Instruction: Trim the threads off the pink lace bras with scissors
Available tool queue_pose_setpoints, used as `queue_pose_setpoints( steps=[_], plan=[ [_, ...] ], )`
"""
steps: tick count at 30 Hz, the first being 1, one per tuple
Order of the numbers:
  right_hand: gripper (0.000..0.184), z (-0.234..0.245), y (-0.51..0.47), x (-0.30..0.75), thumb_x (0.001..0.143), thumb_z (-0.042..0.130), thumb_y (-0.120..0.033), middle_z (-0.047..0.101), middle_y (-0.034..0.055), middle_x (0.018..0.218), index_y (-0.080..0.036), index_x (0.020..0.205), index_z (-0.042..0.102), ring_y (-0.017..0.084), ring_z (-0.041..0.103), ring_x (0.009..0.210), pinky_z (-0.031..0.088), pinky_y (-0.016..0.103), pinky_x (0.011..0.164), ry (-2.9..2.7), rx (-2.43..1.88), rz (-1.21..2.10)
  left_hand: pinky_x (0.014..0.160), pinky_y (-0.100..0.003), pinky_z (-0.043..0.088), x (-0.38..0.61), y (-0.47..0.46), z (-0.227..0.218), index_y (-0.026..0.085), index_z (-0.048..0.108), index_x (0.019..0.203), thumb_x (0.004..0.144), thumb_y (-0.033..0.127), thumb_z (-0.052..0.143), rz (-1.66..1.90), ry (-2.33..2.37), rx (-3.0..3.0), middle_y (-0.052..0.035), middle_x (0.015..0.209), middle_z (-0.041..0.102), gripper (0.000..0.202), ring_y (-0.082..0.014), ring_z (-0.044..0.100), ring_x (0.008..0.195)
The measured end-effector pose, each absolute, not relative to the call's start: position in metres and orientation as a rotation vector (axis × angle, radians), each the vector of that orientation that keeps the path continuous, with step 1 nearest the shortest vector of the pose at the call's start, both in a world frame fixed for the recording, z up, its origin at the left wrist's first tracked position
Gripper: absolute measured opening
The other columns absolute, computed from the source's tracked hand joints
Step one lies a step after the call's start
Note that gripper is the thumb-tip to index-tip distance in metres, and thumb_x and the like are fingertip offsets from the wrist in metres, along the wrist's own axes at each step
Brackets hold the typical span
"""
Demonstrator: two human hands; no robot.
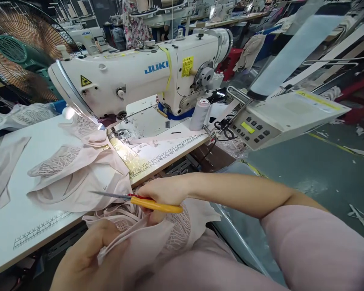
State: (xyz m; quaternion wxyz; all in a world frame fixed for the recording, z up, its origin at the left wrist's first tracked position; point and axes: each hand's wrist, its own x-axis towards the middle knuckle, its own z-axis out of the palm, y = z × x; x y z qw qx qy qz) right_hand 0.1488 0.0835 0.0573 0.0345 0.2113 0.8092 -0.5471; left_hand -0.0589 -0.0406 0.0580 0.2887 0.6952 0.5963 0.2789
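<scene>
My left hand (91, 258), low in the view, has its thumb and fingers closed on a pale pink garment piece (148, 242) with a lace panel. Scissors (156, 205) with yellow and red handles sit in my closed right hand (166, 190), their blades pointing left over the fabric. The fingertips of that hand are partly hidden behind the handle and cloth, so I cannot tell how firmly they touch the fabric. More pale pink lace pieces (79, 173) lie on the white sewing table (21, 161), running up to the needle area of the JUKI sewing machine (133, 72).
A thread cone (200, 115) stands by the table's right edge, near a control box (261, 121) with a display. A strip roll (297, 52) rises above the box. At the back left is a large fan (21, 48). Fabric scraps (362, 218) lie on the floor.
</scene>
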Motion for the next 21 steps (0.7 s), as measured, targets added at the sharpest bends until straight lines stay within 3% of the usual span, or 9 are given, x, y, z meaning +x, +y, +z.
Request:
queue_pose_setpoints(
  steps=[4, 8, 12, 15, 17, 21],
  plan=[
    [0.016, 0.064, 0.078, 0.136, 0.074, 0.059, -0.026, 0.055, 0.0024, 0.075, -0.018, 0.075, 0.045, 0.016, 0.051, 0.064, 0.037, 0.024, 0.050, 2.616, 0.729, -1.174, 0.065, -0.015, 0.053, -0.064, -0.035, 0.057, 0.025, 0.065, 0.071, 0.081, 0.029, 0.061, 0.672, 1.454, 2.027, 0.0016, 0.077, 0.069, 0.011, -0.0135, 0.066, 0.071],
    [0.017, 0.066, 0.075, 0.135, 0.071, 0.058, -0.021, 0.057, 0.0047, 0.080, -0.018, 0.082, 0.045, 0.016, 0.051, 0.064, 0.036, 0.024, 0.049, 2.628, 0.911, -1.102, 0.059, -0.019, 0.054, -0.065, -0.035, 0.052, 0.023, 0.061, 0.065, 0.080, 0.035, 0.060, 0.631, 1.575, 1.882, -0.0008, 0.072, 0.066, 0.020, -0.0175, 0.066, 0.071],
    [0.022, 0.056, 0.074, 0.144, 0.065, 0.063, -0.017, 0.055, 0.0006, 0.076, -0.018, 0.075, 0.043, 0.013, 0.051, 0.064, 0.038, 0.022, 0.051, 2.621, 1.003, -1.511, 0.057, -0.023, 0.052, -0.061, -0.036, 0.052, 0.022, 0.055, 0.061, 0.080, 0.041, 0.058, 0.690, 1.669, 1.583, -0.0005, 0.065, 0.059, 0.028, -0.0180, 0.060, 0.067],
    [0.026, 0.040, 0.067, 0.151, 0.068, 0.068, -0.031, 0.056, -0.0010, 0.074, -0.018, 0.077, 0.048, 0.012, 0.052, 0.064, 0.042, 0.023, 0.056, 2.419, 1.030, -2.115, 0.058, -0.024, 0.049, -0.057, -0.034, 0.055, 0.021, 0.052, 0.058, 0.077, 0.042, 0.060, 0.780, 1.666, 1.376, 0.0007, 0.062, 0.055, 0.030, -0.0166, 0.055, 0.062],
    [0.037, 0.028, 0.059, 0.154, 0.063, 0.074, -0.040, 0.056, -0.0013, 0.074, -0.017, 0.081, 0.051, 0.011, 0.050, 0.063, 0.042, 0.023, 0.056, 2.292, 1.046, -2.402, 0.054, -0.022, 0.044, -0.054, -0.033, 0.055, 0.020, 0.054, 0.059, 0.074, 0.042, 0.063, 0.845, 1.675, 1.284, 0.0013, 0.061, 0.055, 0.028, -0.0154, 0.052, 0.060],
    [0.045, 0.013, 0.043, 0.157, 0.055, 0.081, -0.040, 0.049, -0.0037, 0.069, -0.016, 0.079, 0.051, 0.010, 0.043, 0.058, 0.037, 0.023, 0.053, 2.356, 1.180, -2.434, 0.049, -0.021, 0.038, -0.052, -0.034, 0.052, 0.020, 0.059, 0.059, 0.070, 0.037, 0.064, 0.967, 1.723, 1.227, 0.0029, 0.056, 0.053, 0.020, -0.0135, 0.048, 0.055]
  ],
)
